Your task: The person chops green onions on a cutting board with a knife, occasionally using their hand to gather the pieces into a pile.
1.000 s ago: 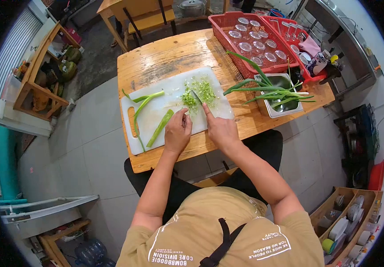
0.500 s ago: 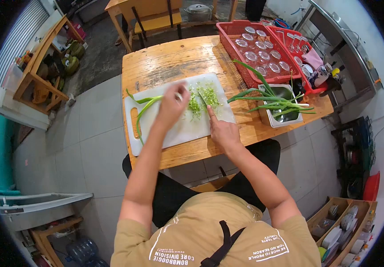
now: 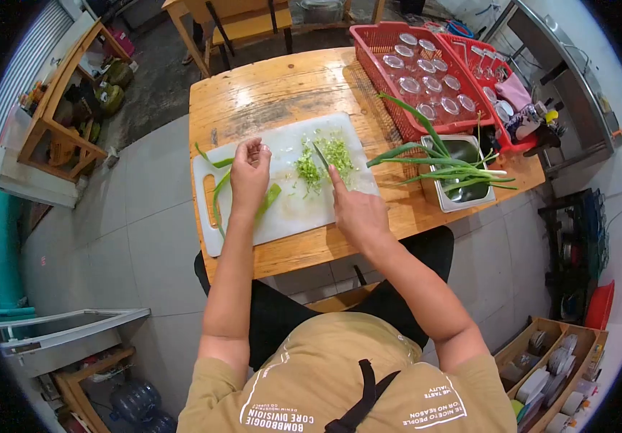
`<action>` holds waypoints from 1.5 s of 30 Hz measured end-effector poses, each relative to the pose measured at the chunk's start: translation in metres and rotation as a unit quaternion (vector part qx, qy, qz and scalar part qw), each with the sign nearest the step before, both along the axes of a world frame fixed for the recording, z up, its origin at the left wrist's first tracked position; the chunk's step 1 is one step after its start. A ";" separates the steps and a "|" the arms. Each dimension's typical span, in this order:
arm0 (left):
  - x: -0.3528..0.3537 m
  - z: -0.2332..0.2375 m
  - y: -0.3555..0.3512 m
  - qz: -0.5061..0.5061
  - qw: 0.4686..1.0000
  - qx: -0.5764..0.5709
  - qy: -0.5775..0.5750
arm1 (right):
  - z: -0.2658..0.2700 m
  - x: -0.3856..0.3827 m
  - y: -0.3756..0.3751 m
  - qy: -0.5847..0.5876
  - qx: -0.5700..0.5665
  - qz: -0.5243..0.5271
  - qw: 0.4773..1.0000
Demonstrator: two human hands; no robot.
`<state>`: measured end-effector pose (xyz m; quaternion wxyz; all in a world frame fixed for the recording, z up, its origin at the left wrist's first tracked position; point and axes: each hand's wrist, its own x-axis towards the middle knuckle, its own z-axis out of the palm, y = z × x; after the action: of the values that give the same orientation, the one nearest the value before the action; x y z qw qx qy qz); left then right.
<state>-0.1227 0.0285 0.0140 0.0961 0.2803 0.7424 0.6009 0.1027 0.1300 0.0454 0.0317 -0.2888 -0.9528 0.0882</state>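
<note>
My right hand [image 3: 358,213] is closed round a knife [image 3: 321,154], its index finger along the blade, which rests by chopped green onion [image 3: 334,153] on the white cutting board [image 3: 296,216]. Over the left half of the board hovers my left hand [image 3: 252,173], palm up with curled fingers; whether anything is between them is too small to tell. Beneath and beside that hand lie long green onion leaves [image 3: 218,189] and a wider green piece [image 3: 270,196]. More whole green onions [image 3: 455,169] lie across a metal container [image 3: 468,193] to the right.
Upturned glasses fill a red basket [image 3: 397,119] at the back right of the wooden table [image 3: 253,94]. A second red basket [image 3: 507,144] beside it holds glasses, a pink cloth and utensils. A wooden chair [image 3: 253,30] stands beyond the table.
My left hand has moved left, away from the chopped pile, and turned palm up. A wide green piece now shows beside it. The knife stays by the chopped onion in my right hand.
</note>
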 end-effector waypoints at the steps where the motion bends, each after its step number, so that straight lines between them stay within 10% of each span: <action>1: 0.010 0.004 0.000 -0.001 1.000 0.008 0.002 | -0.003 -0.003 0.002 -0.001 -0.001 -0.004 1.000; 14: 0.114 -0.005 -0.024 -0.060 0.989 -0.038 0.127 | -0.018 0.001 0.005 0.021 0.026 0.018 0.999; 45: 0.116 -0.020 -0.025 -0.048 0.962 -0.060 0.263 | 0.015 0.013 0.010 -0.012 -0.039 -0.035 0.999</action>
<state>-0.0062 0.0030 -0.0063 -0.0572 0.4577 0.7618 0.4548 0.1159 0.1404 0.0608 0.0115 -0.3244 -0.9381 0.1209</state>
